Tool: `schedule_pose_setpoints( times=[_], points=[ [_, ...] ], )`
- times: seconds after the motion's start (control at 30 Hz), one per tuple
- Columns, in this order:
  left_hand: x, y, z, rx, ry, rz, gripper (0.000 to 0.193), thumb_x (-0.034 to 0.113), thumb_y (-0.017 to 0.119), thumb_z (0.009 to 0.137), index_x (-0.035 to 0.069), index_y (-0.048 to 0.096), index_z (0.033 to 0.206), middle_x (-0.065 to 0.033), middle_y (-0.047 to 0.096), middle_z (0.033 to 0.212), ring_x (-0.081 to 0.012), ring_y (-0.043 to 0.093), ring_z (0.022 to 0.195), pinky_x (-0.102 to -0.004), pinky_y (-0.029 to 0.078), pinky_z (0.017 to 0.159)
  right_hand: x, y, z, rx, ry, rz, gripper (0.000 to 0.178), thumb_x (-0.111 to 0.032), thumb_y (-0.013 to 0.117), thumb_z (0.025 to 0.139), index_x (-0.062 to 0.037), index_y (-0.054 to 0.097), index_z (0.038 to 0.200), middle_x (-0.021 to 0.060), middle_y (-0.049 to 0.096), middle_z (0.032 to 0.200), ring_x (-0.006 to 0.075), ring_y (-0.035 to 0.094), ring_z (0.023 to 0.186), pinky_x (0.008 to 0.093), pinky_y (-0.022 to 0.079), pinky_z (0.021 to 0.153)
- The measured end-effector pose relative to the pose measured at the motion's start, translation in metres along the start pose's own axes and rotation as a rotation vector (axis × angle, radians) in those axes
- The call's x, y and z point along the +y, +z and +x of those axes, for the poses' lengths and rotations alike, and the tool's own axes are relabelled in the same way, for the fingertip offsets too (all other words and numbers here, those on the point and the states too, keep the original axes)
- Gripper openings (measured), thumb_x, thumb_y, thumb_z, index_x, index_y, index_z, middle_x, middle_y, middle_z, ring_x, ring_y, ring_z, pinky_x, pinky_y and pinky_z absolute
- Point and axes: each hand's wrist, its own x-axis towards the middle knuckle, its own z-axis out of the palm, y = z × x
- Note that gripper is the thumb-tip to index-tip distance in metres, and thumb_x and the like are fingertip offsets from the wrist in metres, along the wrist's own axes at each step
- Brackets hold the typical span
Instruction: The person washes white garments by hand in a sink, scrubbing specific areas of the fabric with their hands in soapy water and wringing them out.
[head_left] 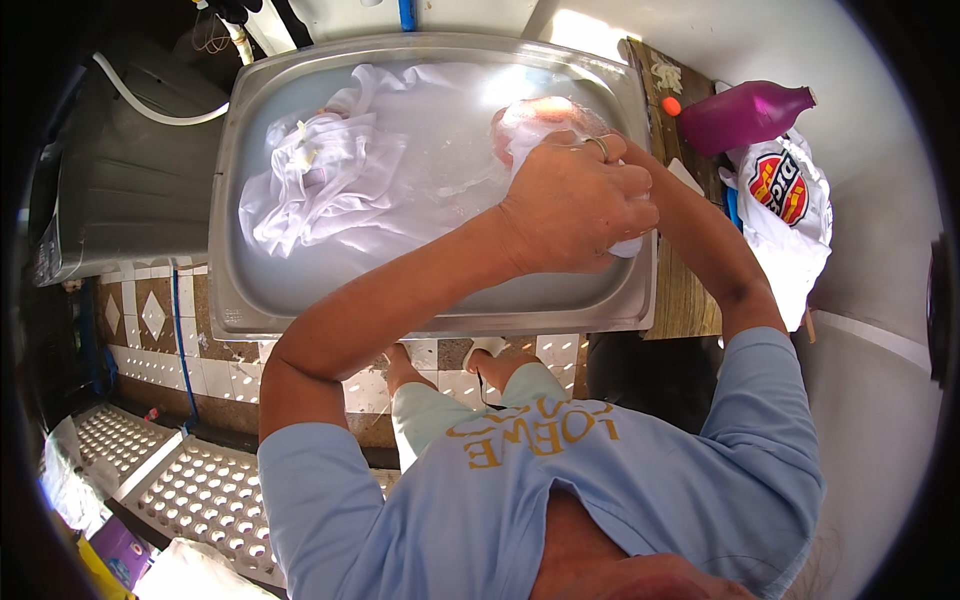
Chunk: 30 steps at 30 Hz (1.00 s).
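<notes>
My left hand (pixel 585 200) is closed in a fist over the right side of a metal basin (pixel 440 325), with a bit of wet white cloth (pixel 627 247) poking out below it. Just beyond, my right hand (pixel 555 112) reaches in from the right, bent over at the wrist and partly covered by the same cloth. Its fingers are largely hidden by the fabric and glare, but it seems to grip the cloth. The two hands are close together. Cloudy water fills the basin, and a heap of white garments (pixel 330 175) lies soaking on the left.
A wooden board (pixel 685 290) runs along the basin's right side. There, a purple bottle (pixel 745 117) lies tipped beside an orange cap (pixel 671 106) and a white printed bag (pixel 785 220). A dark grey bin (pixel 135 160) with a white hose (pixel 150 110) stands left. Perforated panels (pixel 205 495) lie lower left.
</notes>
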Motion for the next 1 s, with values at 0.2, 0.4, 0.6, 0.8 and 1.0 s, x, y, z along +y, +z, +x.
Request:
schedule_pose_setpoints(
  times=[0.2,0.4,0.6,0.8,1.0],
  points=[
    [-0.011,-0.016,-0.023,-0.037,0.199,-0.059,0.017,0.018,0.068,0.049,0.022,0.057,0.061,0.0061,0.051,0.068,-0.0191,0.056,0.080,-0.0366,0.043,0.058,-0.022,0.032,0.024,-0.264,-0.327,-1.235,0.028,-0.022,0.067,0.071,-0.0072,0.060,0.094,0.0066,0.061,0.093,0.0184,0.054,0.083,0.0330,0.045,0.078],
    [-0.032,-0.030,-0.039,-0.163,0.321,-0.138,0.013,0.017,0.068,0.051,0.018,0.059,0.061,0.0046,0.057,0.069,-0.0197,0.058,0.079,-0.0380,0.043,0.055,-0.034,0.092,0.056,-0.060,0.371,-1.174,0.014,-0.013,0.056,0.062,-0.0029,0.047,0.061,0.0056,0.047,0.062,0.0204,0.039,0.057,0.0336,0.037,0.053],
    [-0.041,-0.032,-0.046,-0.305,0.395,-0.156,0.018,0.021,0.070,0.053,0.017,0.066,0.070,0.0028,0.061,0.072,-0.0219,0.060,0.080,-0.0390,0.043,0.048,-0.041,0.128,0.068,-0.007,0.601,-1.330,0.027,-0.026,0.051,0.062,0.0012,0.054,0.062,0.0125,0.048,0.055,0.0209,0.044,0.056,0.0347,0.039,0.057],
    [-0.056,-0.089,-0.066,0.025,0.191,-0.480,0.021,0.016,0.071,0.051,0.016,0.063,0.070,0.0010,0.060,0.071,-0.0213,0.060,0.077,-0.0374,0.046,0.058,-0.031,0.121,0.077,-0.173,0.401,-1.048,0.027,-0.026,0.056,0.074,-0.0050,0.056,0.092,0.0090,0.057,0.091,0.0195,0.053,0.085,0.0329,0.044,0.075],
    [-0.108,-0.292,-0.112,0.961,-0.721,-1.220,0.017,-0.001,0.066,0.069,0.003,0.063,0.086,-0.0045,0.064,0.080,-0.0137,0.061,0.072,-0.0279,0.049,0.067,-0.056,0.219,0.122,-0.013,0.349,-0.274,0.068,-0.058,0.042,0.086,-0.0080,0.034,0.131,0.0174,0.053,0.113,0.0277,0.056,0.098,0.0407,0.045,0.086]
  ],
)
